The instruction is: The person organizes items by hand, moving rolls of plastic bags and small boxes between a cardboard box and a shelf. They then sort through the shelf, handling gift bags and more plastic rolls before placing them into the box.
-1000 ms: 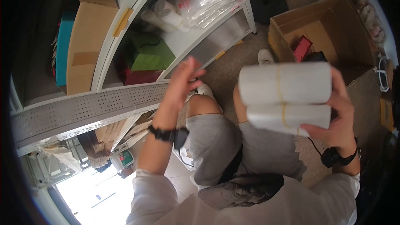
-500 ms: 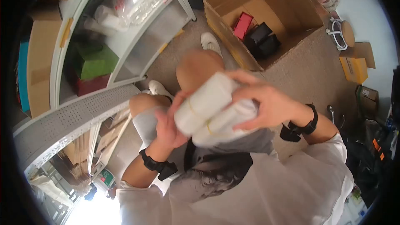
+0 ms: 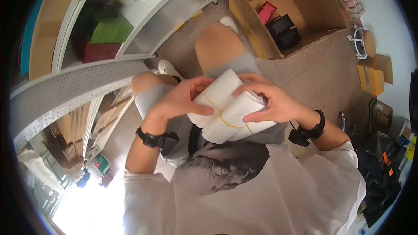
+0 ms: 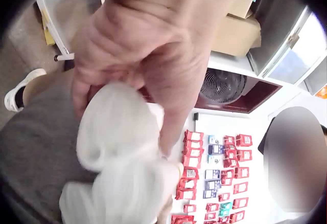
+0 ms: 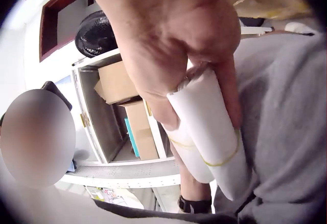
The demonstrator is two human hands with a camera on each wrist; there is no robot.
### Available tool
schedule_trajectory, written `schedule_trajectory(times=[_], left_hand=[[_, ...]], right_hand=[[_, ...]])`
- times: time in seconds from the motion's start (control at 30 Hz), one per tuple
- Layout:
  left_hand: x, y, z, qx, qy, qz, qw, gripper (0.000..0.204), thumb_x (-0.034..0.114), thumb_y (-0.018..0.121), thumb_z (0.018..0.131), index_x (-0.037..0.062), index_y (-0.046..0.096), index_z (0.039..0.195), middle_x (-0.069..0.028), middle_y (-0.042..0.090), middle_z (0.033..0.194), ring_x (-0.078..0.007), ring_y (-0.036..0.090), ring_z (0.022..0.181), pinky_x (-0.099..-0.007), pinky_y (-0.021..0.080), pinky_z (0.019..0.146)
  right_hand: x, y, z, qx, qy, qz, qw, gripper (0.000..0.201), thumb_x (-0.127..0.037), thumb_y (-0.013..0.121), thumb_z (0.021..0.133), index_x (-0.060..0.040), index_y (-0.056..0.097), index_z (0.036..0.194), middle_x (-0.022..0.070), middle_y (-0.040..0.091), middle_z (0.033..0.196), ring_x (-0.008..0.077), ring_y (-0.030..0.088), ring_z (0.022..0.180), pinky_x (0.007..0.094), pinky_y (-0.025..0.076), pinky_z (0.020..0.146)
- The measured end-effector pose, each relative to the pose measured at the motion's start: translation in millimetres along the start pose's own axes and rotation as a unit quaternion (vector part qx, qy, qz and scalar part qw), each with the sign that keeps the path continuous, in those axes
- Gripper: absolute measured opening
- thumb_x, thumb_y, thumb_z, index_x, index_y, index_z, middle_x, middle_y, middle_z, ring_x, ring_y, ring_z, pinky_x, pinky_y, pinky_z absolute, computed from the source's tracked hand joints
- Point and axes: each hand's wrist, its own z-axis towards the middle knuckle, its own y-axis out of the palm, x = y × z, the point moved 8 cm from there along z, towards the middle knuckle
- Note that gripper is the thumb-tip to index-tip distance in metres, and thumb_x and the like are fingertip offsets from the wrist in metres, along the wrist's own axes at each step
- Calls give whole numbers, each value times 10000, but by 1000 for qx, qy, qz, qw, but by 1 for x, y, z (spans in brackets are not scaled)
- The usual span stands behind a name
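A bundle of white rolls (image 3: 230,106), each bound with a thin yellow rubber band, lies over the lap between both hands. My left hand (image 3: 180,98) grips the left roll, thumb across its near side. Curled round the other end, my right hand (image 3: 274,100) has its thumb on the middle roll and fingers over the top. Part of another banded roll (image 3: 257,129) shows beneath. The left wrist view shows rounded roll ends (image 4: 117,127) below the left hand. In the right wrist view, banded white rolls (image 5: 204,121) sit between right thumb and fingers.
A large cardboard box (image 3: 318,39) with a red item (image 3: 266,13) and black items (image 3: 284,32) inside stands ahead on the floor. To the left is a white shelf unit (image 3: 143,26). A small stool (image 3: 363,42) and a yellow-brown carton (image 3: 372,76) stand at right.
The right hand brought the rolls from the right to the middle over the lap. The left hand, free a second ago, came in and took hold of them. The head view shifted.
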Motion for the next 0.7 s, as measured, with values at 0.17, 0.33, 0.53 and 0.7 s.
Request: schedule_trajectory(times=[0.17, 0.33, 0.53, 0.7], left_hand=[[-46, -31, -31, -17, -23, -106, 994, 848, 189, 851, 610, -91, 477, 1317, -137, 610, 1257, -184, 618, 1071, -308, 469, 953], [-1, 14, -44, -143, 144, -185, 962, 1036, 270, 866, 561, -50, 377, 1418, -218, 382, 1489, -306, 466, 1311, -404, 364, 1087], [11, 35, -24, -161, 152, 151, 963, 756, 359, 893, 629, -2, 606, 1227, -134, 538, 1349, -290, 550, 1177, -399, 411, 1010], [29, -16, -55, -101, 187, -183, 960, 860, 242, 893, 623, -17, 499, 1343, -120, 568, 1306, -225, 552, 1170, -353, 418, 1014]], right_hand=[[7, 6, -10, 21, 25, 18, 999, 553, -101, 797, 789, -48, 573, 1292, 116, 494, 1335, 198, 511, 1216, 323, 402, 1026], [11, 13, -9, 28, 95, 134, 986, 597, -66, 775, 803, -6, 517, 1339, 87, 596, 1214, 144, 561, 1121, 309, 442, 981], [-15, 17, 37, 15, 92, -1, 996, 680, -46, 782, 760, -7, 465, 1360, 105, 593, 1212, 165, 587, 1082, 306, 466, 950], [-51, 3, 89, -11, 46, -92, 995, 609, -32, 755, 749, -61, 503, 1303, 98, 594, 1142, 175, 615, 993, 324, 482, 891]])
